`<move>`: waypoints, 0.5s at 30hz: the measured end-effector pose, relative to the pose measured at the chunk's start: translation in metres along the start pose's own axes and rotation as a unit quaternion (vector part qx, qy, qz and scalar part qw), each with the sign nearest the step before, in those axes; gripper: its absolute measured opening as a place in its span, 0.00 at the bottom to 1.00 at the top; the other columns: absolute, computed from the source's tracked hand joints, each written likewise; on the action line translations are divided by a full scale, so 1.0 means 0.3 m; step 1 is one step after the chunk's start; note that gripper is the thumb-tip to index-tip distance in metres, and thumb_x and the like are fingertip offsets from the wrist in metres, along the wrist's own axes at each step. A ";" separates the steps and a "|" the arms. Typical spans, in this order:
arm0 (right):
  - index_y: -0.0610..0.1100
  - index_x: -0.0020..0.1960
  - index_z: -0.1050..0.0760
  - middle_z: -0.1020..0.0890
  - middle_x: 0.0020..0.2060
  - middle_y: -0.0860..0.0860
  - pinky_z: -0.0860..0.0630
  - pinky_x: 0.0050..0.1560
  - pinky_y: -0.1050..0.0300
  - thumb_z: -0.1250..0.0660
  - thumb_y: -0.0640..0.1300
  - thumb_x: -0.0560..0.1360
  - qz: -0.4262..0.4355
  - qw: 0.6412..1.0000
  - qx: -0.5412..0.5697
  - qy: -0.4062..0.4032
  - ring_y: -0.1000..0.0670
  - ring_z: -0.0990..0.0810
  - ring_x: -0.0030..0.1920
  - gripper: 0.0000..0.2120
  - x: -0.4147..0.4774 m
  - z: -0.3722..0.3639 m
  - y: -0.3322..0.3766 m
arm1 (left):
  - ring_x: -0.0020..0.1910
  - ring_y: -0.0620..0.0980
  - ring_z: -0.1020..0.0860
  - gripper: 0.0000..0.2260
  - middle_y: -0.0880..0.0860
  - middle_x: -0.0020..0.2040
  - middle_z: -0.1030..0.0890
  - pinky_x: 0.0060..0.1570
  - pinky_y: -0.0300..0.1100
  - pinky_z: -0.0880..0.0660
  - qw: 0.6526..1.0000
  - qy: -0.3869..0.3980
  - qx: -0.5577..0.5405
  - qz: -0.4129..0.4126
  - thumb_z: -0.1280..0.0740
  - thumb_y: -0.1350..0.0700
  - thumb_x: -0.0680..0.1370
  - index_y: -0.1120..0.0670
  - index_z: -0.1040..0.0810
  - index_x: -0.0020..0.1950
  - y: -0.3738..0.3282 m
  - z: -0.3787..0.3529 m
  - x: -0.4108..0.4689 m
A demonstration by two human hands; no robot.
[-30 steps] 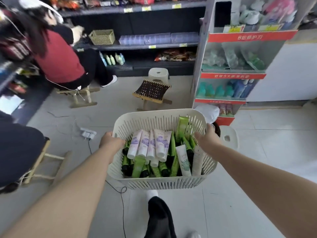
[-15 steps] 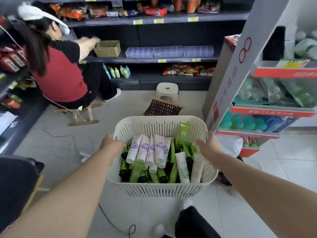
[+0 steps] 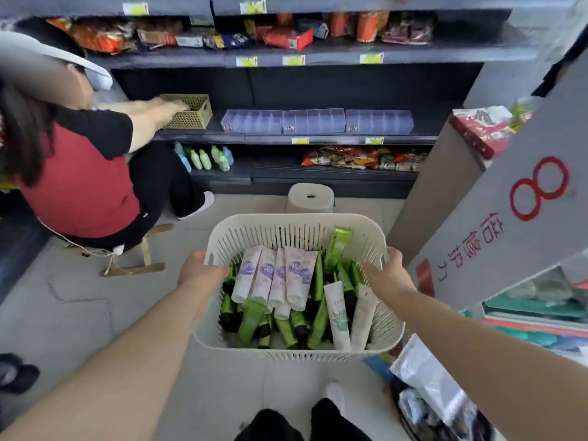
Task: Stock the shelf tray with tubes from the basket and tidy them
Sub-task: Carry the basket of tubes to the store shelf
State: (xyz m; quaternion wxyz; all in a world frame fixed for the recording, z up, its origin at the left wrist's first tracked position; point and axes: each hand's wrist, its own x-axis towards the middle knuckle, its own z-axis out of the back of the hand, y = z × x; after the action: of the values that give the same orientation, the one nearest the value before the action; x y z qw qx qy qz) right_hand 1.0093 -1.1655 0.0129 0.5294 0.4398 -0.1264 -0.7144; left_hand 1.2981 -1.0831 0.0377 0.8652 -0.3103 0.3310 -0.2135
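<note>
Judging by the basket of tubes, nothing is stocked yet; its side rims are gripped by the left hand and right hand, and the shelf trays look unfilled.

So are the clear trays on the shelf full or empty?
Empty, it seems: the clear trays show only bare dividers inside.

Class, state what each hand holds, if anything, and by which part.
Both hold the basket by its rim: the left hand grips the left side, the right hand the right side.
</note>
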 end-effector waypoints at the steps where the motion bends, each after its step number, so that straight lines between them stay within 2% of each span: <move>1: 0.46 0.73 0.47 0.25 0.55 0.44 0.25 0.54 0.45 0.42 0.51 0.79 0.000 1.000 -0.004 -0.001 0.41 0.24 0.50 0.26 0.044 0.012 0.043 | 0.57 0.64 0.22 0.18 0.56 0.50 0.22 0.54 0.56 0.24 1.000 0.000 -0.001 -0.006 0.30 0.62 0.74 0.54 0.27 0.62 -0.041 -0.006 0.041; 4: 0.43 0.72 0.45 0.26 0.56 0.42 0.26 0.54 0.46 0.42 0.50 0.78 -0.010 1.000 -0.016 -0.014 0.41 0.26 0.51 0.26 0.169 0.032 0.160 | 0.58 0.63 0.23 0.14 0.57 0.50 0.22 0.56 0.56 0.25 1.000 0.006 -0.003 -0.008 0.31 0.62 0.74 0.51 0.29 0.56 -0.157 -0.024 0.159; 7: 0.40 0.70 0.42 0.26 0.59 0.40 0.27 0.54 0.46 0.41 0.50 0.78 -0.017 0.999 -0.019 -0.020 0.40 0.25 0.53 0.25 0.286 0.022 0.249 | 0.60 0.62 0.24 0.17 0.56 0.51 0.23 0.58 0.56 0.26 1.000 0.019 -0.024 0.000 0.32 0.64 0.75 0.53 0.28 0.62 -0.249 -0.047 0.290; 9: 0.40 0.70 0.41 0.25 0.59 0.40 0.27 0.56 0.45 0.41 0.49 0.79 -0.021 0.999 -0.003 -0.028 0.39 0.25 0.56 0.24 0.363 0.003 0.301 | 0.60 0.63 0.24 0.16 0.57 0.49 0.22 0.59 0.58 0.27 0.999 0.034 -0.029 -0.004 0.33 0.65 0.75 0.53 0.27 0.61 -0.309 -0.063 0.391; 12: 0.41 0.70 0.42 0.24 0.57 0.41 0.26 0.53 0.46 0.40 0.50 0.79 -0.040 0.998 0.006 -0.049 0.41 0.25 0.52 0.24 0.478 -0.034 0.388 | 0.60 0.63 0.24 0.19 0.56 0.49 0.23 0.59 0.56 0.26 0.998 0.059 -0.015 -0.017 0.32 0.64 0.75 0.54 0.27 0.65 -0.403 -0.075 0.554; 15: 0.42 0.72 0.43 0.24 0.57 0.41 0.28 0.49 0.49 0.41 0.52 0.79 -0.061 0.996 0.017 -0.067 0.42 0.26 0.50 0.26 0.578 -0.068 0.470 | 0.52 0.61 0.21 0.21 0.53 0.48 0.25 0.58 0.55 0.26 0.997 0.076 -0.003 -0.031 0.32 0.64 0.75 0.55 0.28 0.68 -0.486 -0.084 0.694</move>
State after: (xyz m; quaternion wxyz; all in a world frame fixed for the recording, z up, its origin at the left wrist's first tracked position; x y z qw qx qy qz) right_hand 1.1066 -1.3675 0.0063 0.4672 0.4072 -0.1465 -0.7710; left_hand 1.4000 -1.3171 0.0301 0.8295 -0.3063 0.3866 -0.2621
